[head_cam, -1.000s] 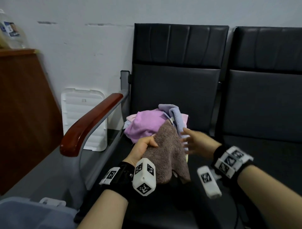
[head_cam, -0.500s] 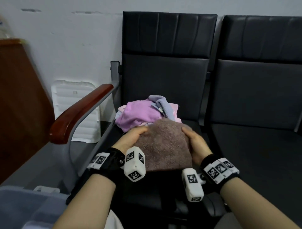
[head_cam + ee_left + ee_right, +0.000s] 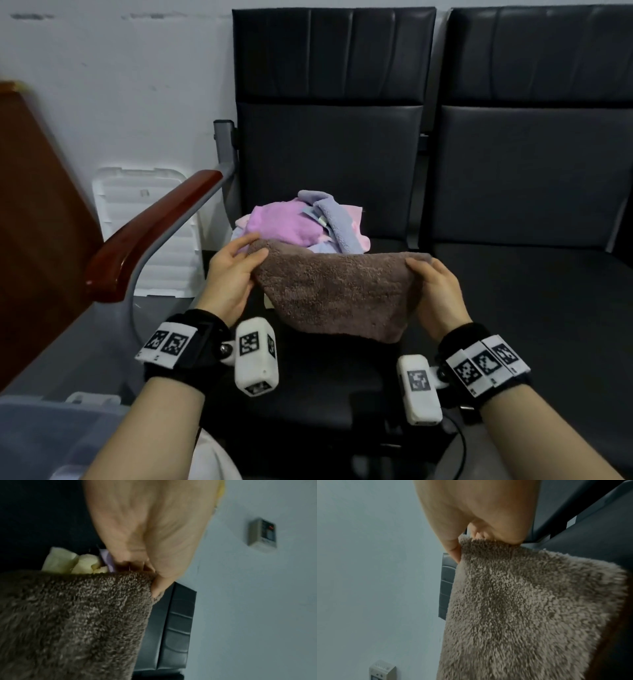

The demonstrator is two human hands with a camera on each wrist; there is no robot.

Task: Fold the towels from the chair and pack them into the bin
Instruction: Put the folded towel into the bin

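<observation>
A brown fluffy towel (image 3: 337,291) hangs stretched between both hands above the black chair seat (image 3: 308,387). My left hand (image 3: 236,270) pinches its upper left corner, thumb on the near side. My right hand (image 3: 433,284) pinches the upper right corner. The left wrist view shows the brown towel (image 3: 72,622) held at its corner by the left hand (image 3: 154,580); the right wrist view shows the towel (image 3: 530,608) pinched by the right hand (image 3: 467,539). Behind it on the seat lies a heap of towels (image 3: 301,222), pink, purple and lavender. The grey bin (image 3: 44,435) is at the lower left.
A wooden armrest (image 3: 150,233) runs along the chair's left side. A white ribbed plastic lid (image 3: 147,226) leans against the wall behind it. A second black chair (image 3: 534,171) stands to the right. A brown wooden cabinet (image 3: 30,212) is at the far left.
The hands have moved apart and spread the brown towel wide between them; a second ago only the left hand held it bunched while the right reached in.
</observation>
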